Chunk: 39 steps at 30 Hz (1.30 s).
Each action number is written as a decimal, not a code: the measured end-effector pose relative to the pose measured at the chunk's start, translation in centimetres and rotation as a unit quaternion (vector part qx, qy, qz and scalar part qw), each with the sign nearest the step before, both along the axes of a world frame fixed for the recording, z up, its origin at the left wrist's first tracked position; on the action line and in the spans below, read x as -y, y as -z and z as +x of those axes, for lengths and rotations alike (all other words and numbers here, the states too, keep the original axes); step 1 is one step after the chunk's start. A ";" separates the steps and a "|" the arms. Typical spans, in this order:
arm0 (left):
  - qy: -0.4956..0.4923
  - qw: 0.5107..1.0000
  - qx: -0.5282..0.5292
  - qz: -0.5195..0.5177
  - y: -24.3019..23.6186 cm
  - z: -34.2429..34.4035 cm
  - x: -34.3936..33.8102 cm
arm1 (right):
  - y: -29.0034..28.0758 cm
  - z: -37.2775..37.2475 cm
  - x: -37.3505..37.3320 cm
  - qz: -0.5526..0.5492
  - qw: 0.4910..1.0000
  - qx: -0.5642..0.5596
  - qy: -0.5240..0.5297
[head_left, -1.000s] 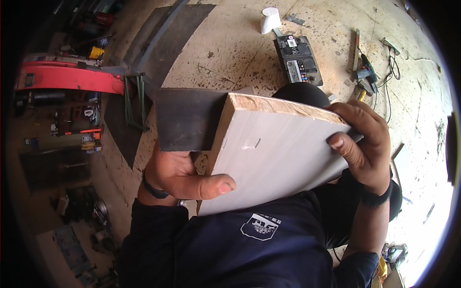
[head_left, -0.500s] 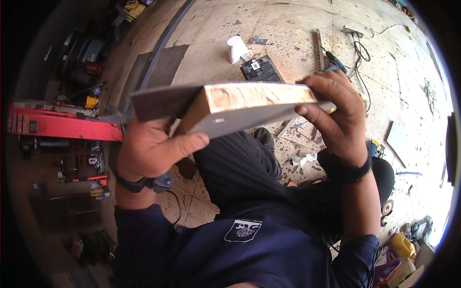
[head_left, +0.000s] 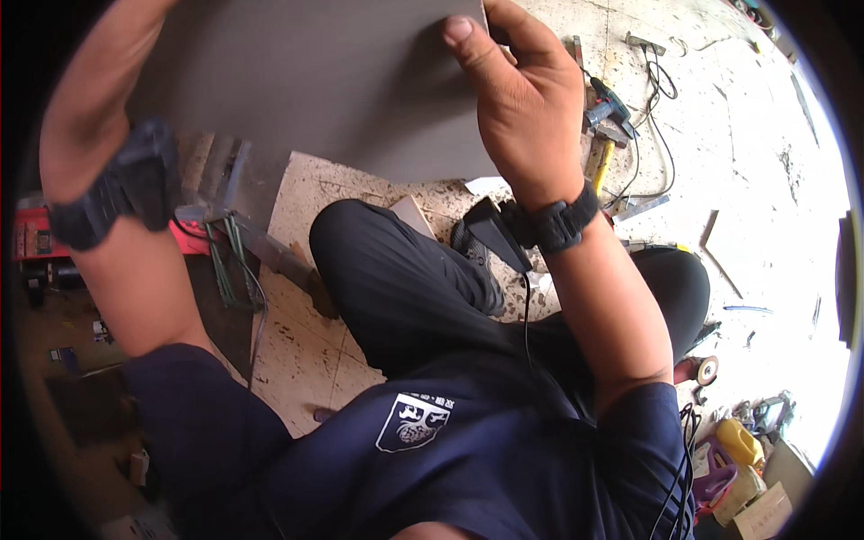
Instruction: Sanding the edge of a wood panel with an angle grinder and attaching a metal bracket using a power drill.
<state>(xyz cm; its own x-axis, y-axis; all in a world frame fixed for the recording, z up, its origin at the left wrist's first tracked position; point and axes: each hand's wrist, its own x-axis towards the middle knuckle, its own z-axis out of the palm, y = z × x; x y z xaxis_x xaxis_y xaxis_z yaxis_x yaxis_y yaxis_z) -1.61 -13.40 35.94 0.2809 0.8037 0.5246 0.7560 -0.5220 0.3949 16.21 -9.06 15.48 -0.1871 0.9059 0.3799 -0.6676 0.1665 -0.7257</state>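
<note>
At the top centre of the frame, cut off by its upper edge, a broad, flat, grey rigid panel (head_left: 333,81), raised above the pale, dark-speckled floor (head_left: 319,369). Closed on the panel's right edge, the right hand (head_left: 533,112), with thumb laid on the near face and fingers going behind the edge. In the upper left corner, partly in view near the panel's left side, the left hand (head_left: 94,94), fingers hidden; cannot tell how far closed or whether gripping anything. Around both wrists, thick black bands (head_left: 90,216). At centre, bent black-trousered legs (head_left: 378,279). Toward upper right, on the floor, a blue-green power drill (head_left: 612,108) just beside a yellow-handled hammer (head_left: 600,164). At mid left, a red metal beam (head_left: 191,238).
</note>
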 end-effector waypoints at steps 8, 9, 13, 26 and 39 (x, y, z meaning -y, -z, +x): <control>-0.008 0.990 -0.028 -0.135 1.8 1.7 -2.8 | 5.5 -0.7 -3.2 0.037 0.992 0.077 0.088; -0.007 0.992 -0.030 -0.123 2.0 1.5 -2.9 | 5.6 -0.7 -3.5 0.036 0.992 0.077 0.089; -0.090 0.994 0.015 -0.054 3.7 2.4 -2.5 | 6.5 1.0 -4.7 0.133 0.968 0.176 0.117; -0.069 0.996 -0.050 0.016 3.7 2.7 -6.1 | 13.3 5.7 -5.1 0.117 0.862 0.489 0.063; -0.047 0.998 0.023 -0.027 4.0 5.0 -7.1 | 12.9 4.4 -5.1 0.026 0.841 0.503 0.197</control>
<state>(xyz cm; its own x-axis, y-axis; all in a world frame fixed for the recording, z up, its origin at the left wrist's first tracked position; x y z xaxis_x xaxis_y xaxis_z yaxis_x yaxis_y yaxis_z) 3.36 -6.28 31.90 0.1788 0.8524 0.4914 0.7809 -0.4268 0.4561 20.65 -3.95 2.63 -0.1260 0.9600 0.2502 0.3948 0.2799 -0.8751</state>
